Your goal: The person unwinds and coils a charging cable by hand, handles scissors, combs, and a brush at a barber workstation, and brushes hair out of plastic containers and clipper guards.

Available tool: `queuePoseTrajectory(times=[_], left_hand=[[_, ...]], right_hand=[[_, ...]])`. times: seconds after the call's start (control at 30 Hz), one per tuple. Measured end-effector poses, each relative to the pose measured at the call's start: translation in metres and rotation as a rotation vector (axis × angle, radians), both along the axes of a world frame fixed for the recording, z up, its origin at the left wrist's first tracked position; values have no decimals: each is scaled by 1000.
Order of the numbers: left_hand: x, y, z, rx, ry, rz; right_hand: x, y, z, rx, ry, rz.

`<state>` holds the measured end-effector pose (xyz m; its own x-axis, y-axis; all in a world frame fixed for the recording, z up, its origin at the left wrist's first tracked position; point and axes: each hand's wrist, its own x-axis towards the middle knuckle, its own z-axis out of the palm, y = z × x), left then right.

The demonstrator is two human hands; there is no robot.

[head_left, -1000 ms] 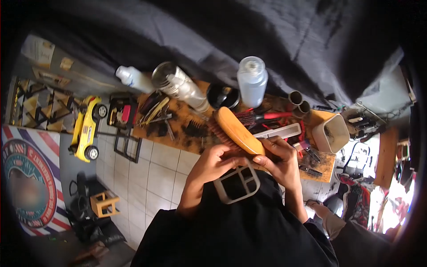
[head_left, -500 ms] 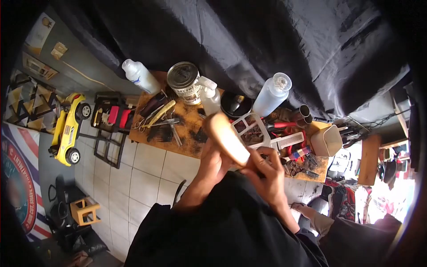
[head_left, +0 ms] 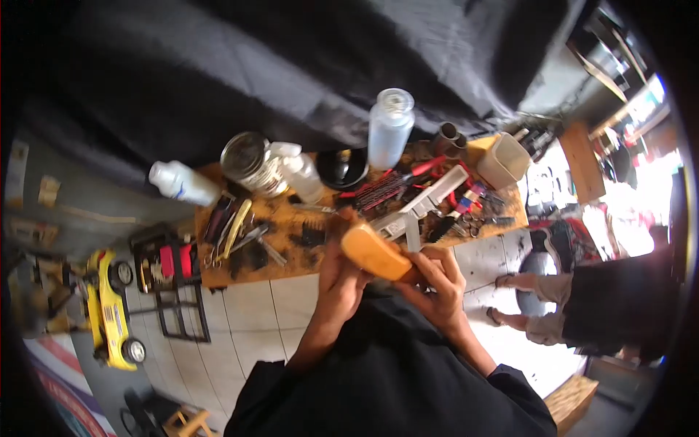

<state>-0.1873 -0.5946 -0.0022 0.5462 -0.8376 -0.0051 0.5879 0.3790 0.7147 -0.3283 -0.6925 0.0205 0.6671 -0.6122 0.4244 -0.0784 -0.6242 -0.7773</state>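
A wooden-backed brush, curved and orange-brown, is held in front of my chest. My right hand is closed on its right end, thumb and fingers pinching it. My left hand is closed around the left part from below, its fingers partly behind the wood. The bristle side faces away and cannot be made out. Just beyond my hands are a white plastic rack and a dark clump of hair on the wooden table.
On the table stand a metal can, a spray bottle, a clear bottle, a black bowl and a pale container. Scissors lie at the right. Another person stands to the right.
The camera view has turned, so the table sits farther left and tilts differently. The brush's wooden back has rotated in my hands and shows more orange. Both hands still hold it.
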Motion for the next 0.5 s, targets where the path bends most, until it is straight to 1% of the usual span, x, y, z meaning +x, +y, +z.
queuePoseTrajectory(times=[0.07,0.1,0.13,0.2,0.23,0.27,0.3,0.33,0.4,0.43,0.47,0.5], left_hand=[[13,11,-14,-278,186,-247],[14,17,-18,-162,73,-249],[12,19,-17,-163,70,-283],[7,21,-4,-169,240,-295],[4,18,8,-327,397,-392],[2,17,7,-319,404,-425],[-1,16,5,-400,377,-487],[-1,13,2,-488,349,-554],[-2,10,-14,-471,415,-597],[-4,4,-18,-470,305,-599],[-7,-2,-21,-472,191,-585],[-10,-4,-20,-417,200,-607]], right_hand=[[-7,-5,-5,-61,66,-241],[-11,-6,-4,-14,60,-351],[-18,-11,-10,-34,39,-421],[-29,-11,-17,197,-66,-540],[-34,-7,-15,292,-104,-560],[-39,-2,-10,385,-143,-583],[-42,4,-1,504,-247,-519],[-46,12,0,496,-261,-563],[-55,24,3,895,-373,-460],[-55,30,9,932,-360,-459],[-55,33,10,905,-278,-484],[-58,35,7,925,-248,-441]])
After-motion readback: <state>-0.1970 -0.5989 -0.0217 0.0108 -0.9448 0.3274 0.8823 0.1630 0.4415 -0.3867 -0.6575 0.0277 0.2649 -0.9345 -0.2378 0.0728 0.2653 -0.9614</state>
